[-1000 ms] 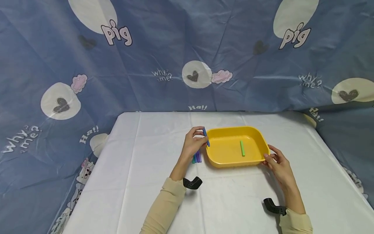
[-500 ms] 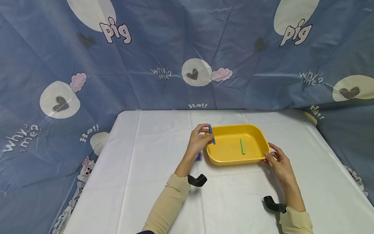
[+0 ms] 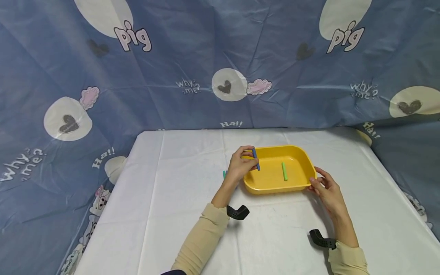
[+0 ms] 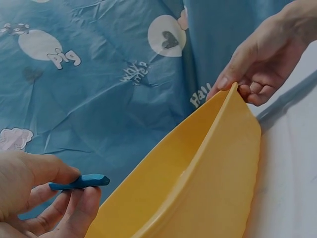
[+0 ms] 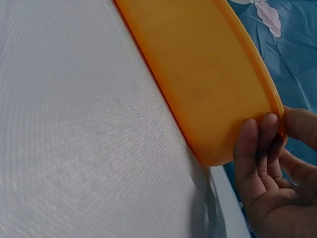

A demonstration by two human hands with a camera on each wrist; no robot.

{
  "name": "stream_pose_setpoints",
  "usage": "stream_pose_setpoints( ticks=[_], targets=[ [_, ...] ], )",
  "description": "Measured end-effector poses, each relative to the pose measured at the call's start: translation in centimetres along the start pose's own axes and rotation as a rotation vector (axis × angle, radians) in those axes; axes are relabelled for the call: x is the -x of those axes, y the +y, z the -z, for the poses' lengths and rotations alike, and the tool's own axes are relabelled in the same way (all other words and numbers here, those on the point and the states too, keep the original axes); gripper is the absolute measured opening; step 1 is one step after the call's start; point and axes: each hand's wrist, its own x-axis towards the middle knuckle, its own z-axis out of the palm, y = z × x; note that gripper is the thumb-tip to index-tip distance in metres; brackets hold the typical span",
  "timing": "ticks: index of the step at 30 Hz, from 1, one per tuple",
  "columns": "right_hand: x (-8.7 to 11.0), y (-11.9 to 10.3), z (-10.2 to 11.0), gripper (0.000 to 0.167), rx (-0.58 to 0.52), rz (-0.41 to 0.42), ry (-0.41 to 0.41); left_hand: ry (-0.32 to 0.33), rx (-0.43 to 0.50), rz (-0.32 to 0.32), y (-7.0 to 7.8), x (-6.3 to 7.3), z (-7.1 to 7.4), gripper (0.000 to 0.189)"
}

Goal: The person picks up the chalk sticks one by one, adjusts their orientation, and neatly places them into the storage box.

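My left hand [image 3: 238, 165] pinches a slim blue stick [image 3: 256, 159] between thumb and fingertips, above the left end of a yellow tray [image 3: 268, 181]. In the left wrist view the blue stick [image 4: 91, 180] lies nearly level in the fingers, with a dark, angled end. What the stick is made of, I cannot tell. A light green stick [image 3: 284, 171] lies on the tray's floor, right of the middle. At the tray's near right corner my right hand [image 3: 328, 194] grips the rim, thumb over the edge and fingers against the outer wall, as the right wrist view shows.
Left of the tray, a teal stick [image 3: 224, 174] shows on the white tablecloth [image 3: 185, 183]; my left hand and forearm mostly hide the sticks there. A patterned blue cloth [image 3: 192, 107] rises behind the table and along its sides. Black wrist devices [image 3: 238, 212] sit at both cuffs.
My left hand has moved right with the blue stick, from the tray's left rim to over its inside. The right hand keeps its hold on the corner.
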Motion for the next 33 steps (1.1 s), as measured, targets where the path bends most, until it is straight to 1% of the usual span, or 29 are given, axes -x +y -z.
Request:
stream_pose_setpoints(
  ticks=[4, 10, 16, 21, 29, 33],
  targets=[
    [-0.1, 0.1, 0.0, 0.063, -0.018, 0.005, -0.008, -0.007, -0.002, -0.006, 0.0, 0.0, -0.6, 0.048],
    [-0.3, 0.3, 0.0, 0.063, -0.011, 0.009, -0.017, -0.004, -0.01, -0.01, -0.2, -0.2, -1.5, 0.05],
    [-0.4, 0.3, 0.1, 0.063, -0.024, 0.013, -0.011, -0.001, -0.048, -0.018, -0.2, -0.4, -2.1, 0.049],
    [-0.4, 0.1, 0.2, 0.062, -0.013, 0.022, -0.002, -0.013, -0.052, -0.038, -0.2, -0.7, -2.5, 0.049],
    [-0.4, 0.2, 0.3, 0.062, 0.007, 0.01, 0.0, -0.039, -0.047, -0.025, -0.5, -0.9, -3.4, 0.048],
    [-0.5, 0.3, 0.3, 0.062, 0.004, 0.004, -0.004, -0.031, -0.042, -0.018, -0.9, -1.1, -3.7, 0.047]
  ],
)
